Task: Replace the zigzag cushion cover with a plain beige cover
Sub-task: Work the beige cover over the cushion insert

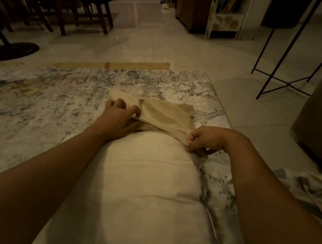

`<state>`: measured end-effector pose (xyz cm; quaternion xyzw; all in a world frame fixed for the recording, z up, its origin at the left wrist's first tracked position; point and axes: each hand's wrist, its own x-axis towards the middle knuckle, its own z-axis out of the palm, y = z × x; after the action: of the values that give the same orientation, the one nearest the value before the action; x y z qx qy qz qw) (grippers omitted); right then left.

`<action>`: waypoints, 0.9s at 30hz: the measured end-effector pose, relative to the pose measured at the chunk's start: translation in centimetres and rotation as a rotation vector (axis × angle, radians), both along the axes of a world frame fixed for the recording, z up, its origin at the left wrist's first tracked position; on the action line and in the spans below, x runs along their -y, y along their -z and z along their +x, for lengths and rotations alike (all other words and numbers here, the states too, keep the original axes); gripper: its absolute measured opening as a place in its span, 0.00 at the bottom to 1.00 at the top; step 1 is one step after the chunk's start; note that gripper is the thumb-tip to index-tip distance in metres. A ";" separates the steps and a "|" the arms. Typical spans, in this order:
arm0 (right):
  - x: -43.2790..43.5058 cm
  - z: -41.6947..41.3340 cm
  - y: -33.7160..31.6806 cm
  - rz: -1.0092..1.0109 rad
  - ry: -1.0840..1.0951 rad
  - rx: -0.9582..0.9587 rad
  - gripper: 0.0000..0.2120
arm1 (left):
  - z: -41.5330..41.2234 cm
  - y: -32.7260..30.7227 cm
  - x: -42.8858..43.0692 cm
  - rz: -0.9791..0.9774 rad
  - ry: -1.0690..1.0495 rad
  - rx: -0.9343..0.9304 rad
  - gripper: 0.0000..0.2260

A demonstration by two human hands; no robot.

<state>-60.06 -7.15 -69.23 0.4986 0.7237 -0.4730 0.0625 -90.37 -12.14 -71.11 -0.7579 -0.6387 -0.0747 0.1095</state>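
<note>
Head view: a bare white cushion (144,185) lies lengthwise on a mottled rug (46,102), its near end toward the person and its far end at 12 o'clock. The plain beige cover (166,111) sits bunched over that far end, its mouth just started onto the cushion and most of its cloth slack beyond.

The left hand (118,118), at about 10 o'clock of the cushion, has its fingers curled round the cover's open edge. The right hand (203,140), at 2 o'clock, pinches the same edge between thumb and fingers. Gripping opposite sides probably keeps the mouth stretched wide so it can be drawn toward 6 o'clock.

Patterned cloth (301,185) at 4 o'clock may be the zigzag cover; I cannot tell.
</note>
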 end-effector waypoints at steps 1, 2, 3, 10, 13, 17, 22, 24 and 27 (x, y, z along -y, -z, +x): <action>-0.1 -0.1 0.1 0.002 0.018 0.014 0.05 | -0.7 -0.2 0.1 -0.054 -0.011 -0.044 0.19; -0.2 -0.2 0.1 0.003 0.030 0.024 0.05 | -1.7 -0.2 0.2 -0.093 -0.048 -0.079 0.20; -0.2 -0.3 0.0 -0.001 0.033 0.038 0.06 | -2.6 -0.2 0.3 -0.105 -0.064 -0.109 0.20; 0.7 -1.2 -1.8 -0.205 -0.026 0.017 0.12 | -9.9 0.6 2.9 -0.122 -0.572 0.100 0.17; 1.3 -2.5 -3.1 -0.230 -0.122 0.035 0.08 | -11.3 1.7 3.9 -0.301 -0.764 0.358 0.19; 1.9 -4.5 -4.5 -0.058 -0.111 0.115 0.07 | -11.9 2.7 5.3 -0.369 -0.787 0.838 0.18; 4.9 -10.9 -5.1 0.761 -0.189 0.205 0.07 | -11.0 2.4 8.8 -0.252 -0.586 1.250 0.07; 7.0 -14.9 -4.3 0.793 -0.315 0.059 0.14 | -10.6 2.1 10.5 -0.252 -0.492 1.485 0.10; 8.8 -20.8 -2.7 0.676 -0.440 0.019 0.26 | -11.0 2.2 11.9 -0.161 -0.538 1.665 0.09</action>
<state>-80.87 -15.98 -66.50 0.3285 0.9274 -0.1792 0.0014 -101.34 -24.01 -73.35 -0.2866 -0.6716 -0.5295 -0.4319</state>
